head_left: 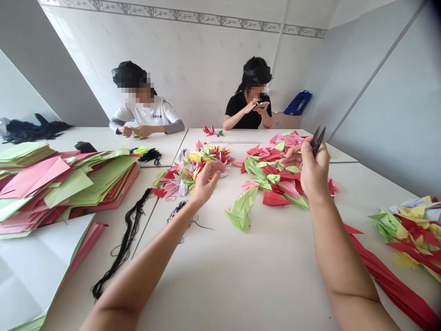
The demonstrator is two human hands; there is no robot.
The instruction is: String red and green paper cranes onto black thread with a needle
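Observation:
My left hand (206,181) is held over the near side of a heap of folded paper pieces (168,184) in red, pink, white and yellow. Its fingers are stretched forward, and I see nothing in them. Raised at the right, my right hand (315,168) grips a pair of dark-bladed scissors (319,140), blades pointing up and slightly parted; some of its fingers reach out to the left. Beneath and beside it lies a second heap of folded red, pink and green paper pieces (272,177). A green folded paper piece (243,209) sits at that heap's near edge, between my arms.
Stacks of coloured paper (89,184) fill the left side. Black cord (127,243) stretches along the table (241,285). More folded paper (413,230) and long red strips (389,276) lie right. Across sit two people, one handling a phone (263,105).

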